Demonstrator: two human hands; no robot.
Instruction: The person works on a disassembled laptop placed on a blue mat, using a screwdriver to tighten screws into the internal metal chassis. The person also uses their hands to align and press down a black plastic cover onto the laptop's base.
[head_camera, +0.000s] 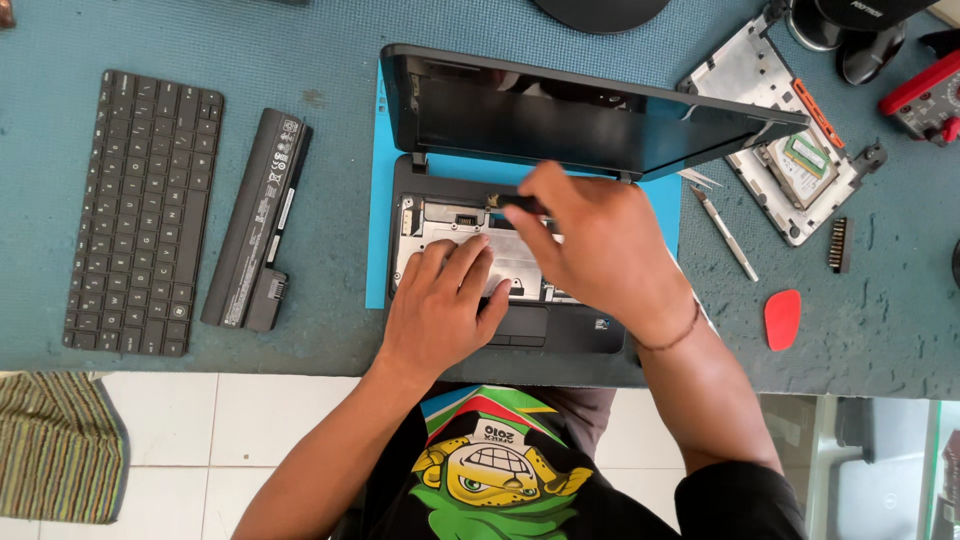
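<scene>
- One laptop (560, 200), black, lid half raised, on a blue mat (385, 200) in the middle of the teal worktop (300, 60); keyboard bay bare, silver metal plate showing inside.
- Long axis of the laptop running left to right across the worktop, tilted slightly; hinge on the far side, palm rest and touchpad toward the body, screen facing the body.
- One left hand (440, 305), flat and released, fingers spread on the silver plate, gripping nothing.
- One right hand (600, 245), clenched around a dark, thin tool (512, 201); tool lying roughly left to right, tip pointing left, just below the hinge.
- One loose keyboard (140, 210), black, well left of the laptop, long axis running near to far.
- One battery pack (258, 220), long and black, between keyboard and mat, lying in the same near-to-far direction, slightly slanted.
- One opened case part (790, 140), white inside, upper right, holding a green circuit card.
- One slim silver tool (725, 232) right of the laptop, lying diagonally.
- One red pick (782, 320), near the right forearm.
- One small black bit holder (838, 245), right of the silver tool.
- One striped cloth (55, 445), lower left, off the worktop edge.
</scene>
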